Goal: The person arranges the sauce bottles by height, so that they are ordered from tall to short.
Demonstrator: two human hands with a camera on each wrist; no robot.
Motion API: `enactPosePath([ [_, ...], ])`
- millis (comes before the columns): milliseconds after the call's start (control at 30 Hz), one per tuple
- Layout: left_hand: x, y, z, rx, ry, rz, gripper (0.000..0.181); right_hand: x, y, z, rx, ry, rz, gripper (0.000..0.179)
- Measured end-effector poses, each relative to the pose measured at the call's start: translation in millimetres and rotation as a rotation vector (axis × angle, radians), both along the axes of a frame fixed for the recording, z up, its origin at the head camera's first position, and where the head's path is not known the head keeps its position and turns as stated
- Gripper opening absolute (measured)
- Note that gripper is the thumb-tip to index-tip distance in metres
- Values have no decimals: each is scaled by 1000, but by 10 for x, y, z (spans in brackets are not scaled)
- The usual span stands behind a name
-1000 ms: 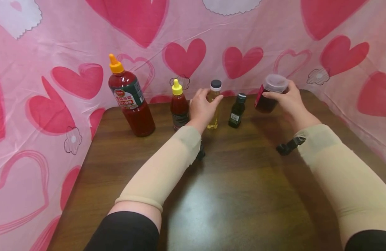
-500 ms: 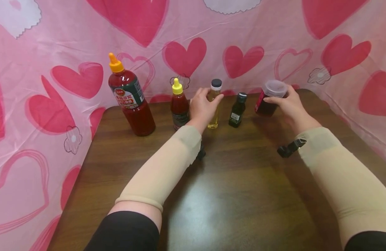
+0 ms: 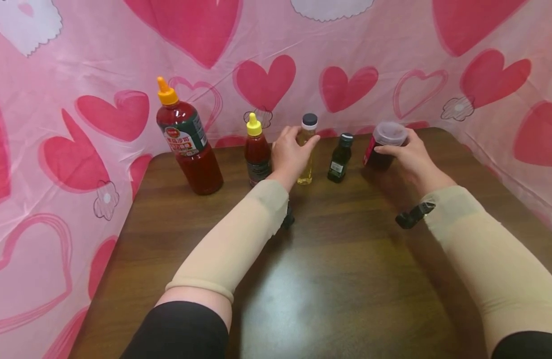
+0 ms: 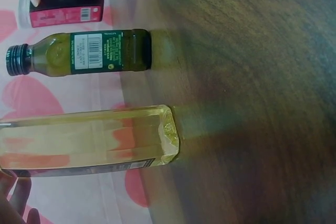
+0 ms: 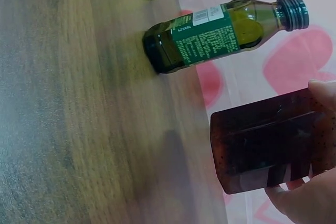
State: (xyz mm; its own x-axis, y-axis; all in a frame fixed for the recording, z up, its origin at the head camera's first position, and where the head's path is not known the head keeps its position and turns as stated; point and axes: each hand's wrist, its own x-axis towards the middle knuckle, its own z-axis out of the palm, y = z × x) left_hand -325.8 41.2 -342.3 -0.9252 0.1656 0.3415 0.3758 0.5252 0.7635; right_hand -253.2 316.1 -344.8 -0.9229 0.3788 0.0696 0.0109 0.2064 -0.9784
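Observation:
In the head view, my left hand [image 3: 290,155] holds a clear bottle of pale yellow liquid [image 3: 306,172] with a dark cap, thumb on one side and fingers behind. The bottle stands upright on the table. My right hand [image 3: 415,159] grips a jar of dark contents [image 3: 378,159] by its upper part, under a translucent lid. The right wrist view shows the jar [image 5: 268,140] between thumb and fingers; I cannot tell whether its base touches the table. A small green glass bottle [image 3: 339,158] stands between the hands, with its label visible in the left wrist view.
A large red sauce bottle [image 3: 197,169] with an orange nozzle stands at the left. Beside my left hand is a smaller red sauce bottle [image 3: 258,154] with a yellow tip. A pink heart-patterned cloth [image 3: 347,40] hangs behind the wooden table [image 3: 338,279].
My right hand has lowered the jar toward the table and shifted it slightly left. My left hand stays on the bottle of yellow liquid, and the other bottles have not moved.

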Motion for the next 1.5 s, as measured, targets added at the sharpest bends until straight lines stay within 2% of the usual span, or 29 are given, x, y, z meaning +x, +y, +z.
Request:
enactPosePath([
  [200,5,-12,-13,2,0,-1,48,-17,-21,-53,-38,-4,7,53],
  [433,5,-7,-12,-2,19,-4,46,-15,-12,-118,39,-25,14,65],
  [833,2,-12,-18,-4,21,-5,47,-27,-10,-186,7,-42,39,73],
  [1133,4,-13,-20,8,15,-10,45,-28,-10,-233,-41,-57,41,71],
  [1500,-5,-7,-18,-2,22,-11,46,-47,9,-295,-53,-55,38,72],
])
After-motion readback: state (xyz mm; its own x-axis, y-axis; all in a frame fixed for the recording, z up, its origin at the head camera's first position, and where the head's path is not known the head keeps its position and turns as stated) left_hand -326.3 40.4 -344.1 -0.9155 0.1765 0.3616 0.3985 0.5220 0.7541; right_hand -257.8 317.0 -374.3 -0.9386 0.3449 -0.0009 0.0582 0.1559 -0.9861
